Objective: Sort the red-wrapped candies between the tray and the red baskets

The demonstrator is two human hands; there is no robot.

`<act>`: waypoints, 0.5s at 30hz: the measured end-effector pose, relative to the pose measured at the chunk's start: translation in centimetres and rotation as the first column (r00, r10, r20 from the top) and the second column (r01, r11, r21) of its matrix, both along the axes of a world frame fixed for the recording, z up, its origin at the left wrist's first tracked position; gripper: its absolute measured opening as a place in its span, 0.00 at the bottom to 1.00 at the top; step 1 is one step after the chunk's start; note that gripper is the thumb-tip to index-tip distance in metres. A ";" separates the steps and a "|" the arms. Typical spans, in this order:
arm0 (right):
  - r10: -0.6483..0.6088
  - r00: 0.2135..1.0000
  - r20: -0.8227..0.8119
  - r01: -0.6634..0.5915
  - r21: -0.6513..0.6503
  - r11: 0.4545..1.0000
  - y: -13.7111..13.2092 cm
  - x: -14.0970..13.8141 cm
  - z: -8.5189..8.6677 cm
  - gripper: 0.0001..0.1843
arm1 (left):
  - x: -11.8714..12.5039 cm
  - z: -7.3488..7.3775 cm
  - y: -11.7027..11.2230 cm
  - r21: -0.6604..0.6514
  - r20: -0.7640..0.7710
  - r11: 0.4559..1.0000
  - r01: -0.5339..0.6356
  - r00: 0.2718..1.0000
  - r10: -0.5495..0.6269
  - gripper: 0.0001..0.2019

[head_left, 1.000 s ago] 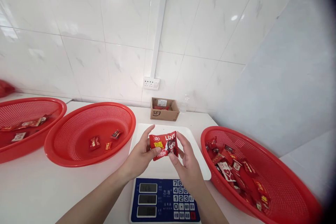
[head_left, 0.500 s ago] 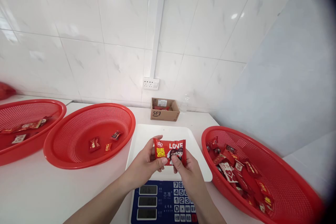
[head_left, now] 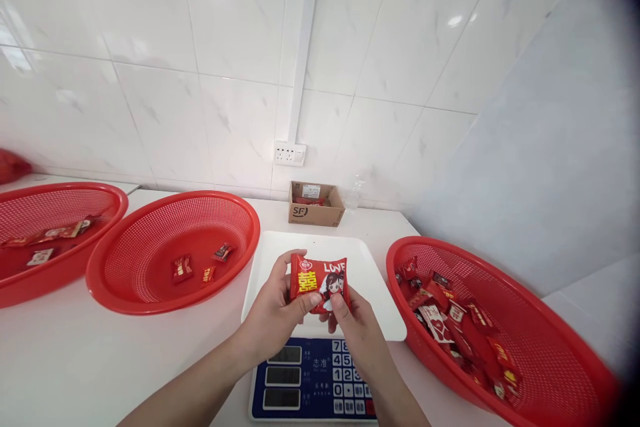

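White-tiled wall [head_left: 235, 127] and white table [head_left: 55, 347]: red packet [head_left: 320, 273] under a two-sided grip

Clock directions are taken from the packet, with twelve toward the wall. I find the packet clamped between my left hand [head_left: 270, 313] and my right hand [head_left: 363, 323]. Both my thumbs press its lower front, with fingers behind. It faces me, print upright: "LOVE" at upper right, yellow characters at left, cartoon figures at right.

I hold it against the view of the white scale pan [head_left: 373, 263]; its clearance above the pan I cannot tell. At six o'clock sits the blue scale panel [head_left: 320, 387], partly covered by my right hand; its display readings are too dim for me to read.

At twelve stands an SF carton [head_left: 315, 215] with red contents, below a wall socket [head_left: 290, 153]. At nine I note a red basket [head_left: 145, 270] with three small wrapped pieces [head_left: 183, 268], and beyond it a second red basket [head_left: 113, 200], cut by the view's edge, with several packets inside. Between three and four, a third red basket [head_left: 555, 340] contains a heap of mixed wrapped goods [head_left: 457, 323].
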State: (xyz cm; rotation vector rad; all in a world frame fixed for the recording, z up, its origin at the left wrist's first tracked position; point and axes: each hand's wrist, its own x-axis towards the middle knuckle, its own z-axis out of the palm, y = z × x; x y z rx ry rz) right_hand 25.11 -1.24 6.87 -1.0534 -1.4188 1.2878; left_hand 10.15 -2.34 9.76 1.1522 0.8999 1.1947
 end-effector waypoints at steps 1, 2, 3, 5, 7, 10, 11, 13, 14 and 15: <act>0.013 1.000 0.027 -0.013 -0.003 1.000 0.0 0.1 -0.2 0.28 | 0.0 0.1 0.0 0.000 0.016 1.000 0.005 1.000 -0.005 0.30; 0.019 0.999 0.048 -0.019 -0.004 1.000 0.0 0.1 -0.3 0.28 | 0.0 0.1 0.0 0.000 0.033 1.000 0.011 0.999 -0.011 0.31; 0.016 0.998 0.061 -0.016 -0.003 1.000 0.0 0.2 -0.5 0.28 | 0.0 0.2 0.0 0.001 0.047 1.000 0.022 0.999 -0.022 0.31; -0.027 0.997 0.068 0.026 0.009 1.000 -0.1 0.3 -0.7 0.27 | 0.0 0.2 0.0 0.013 0.067 0.998 0.055 0.996 -0.056 0.31; -0.087 0.993 0.075 0.084 0.041 0.996 -0.2 0.4 -0.7 0.26 | -0.1 0.2 -0.1 0.041 0.056 0.995 0.086 0.995 -0.088 0.28; -0.158 0.980 0.124 0.143 0.122 0.982 -0.5 0.5 -0.3 0.26 | -0.4 0.1 -0.2 0.086 -0.058 0.989 0.122 0.991 -0.117 0.20; -0.176 0.974 0.144 0.153 0.154 0.976 -0.6 0.5 -0.1 0.25 | -0.5 0.1 -0.3 0.093 -0.104 0.986 0.141 0.986 -0.132 0.18; -0.205 0.963 0.178 0.164 0.219 0.962 -0.8 0.4 0.3 0.24 | -0.7 0.0 -0.3 0.085 -0.171 0.980 0.179 0.972 -0.163 0.17; -0.212 0.959 0.189 0.162 0.246 0.955 -0.9 0.4 0.5 0.24 | -0.7 0.0 -0.4 0.073 -0.185 0.980 0.187 0.968 -0.171 0.17; -0.213 0.957 0.196 0.156 0.268 0.951 -1.0 0.3 0.6 0.23 | -0.7 0.0 -0.4 0.058 -0.190 0.981 0.184 0.967 -0.170 0.18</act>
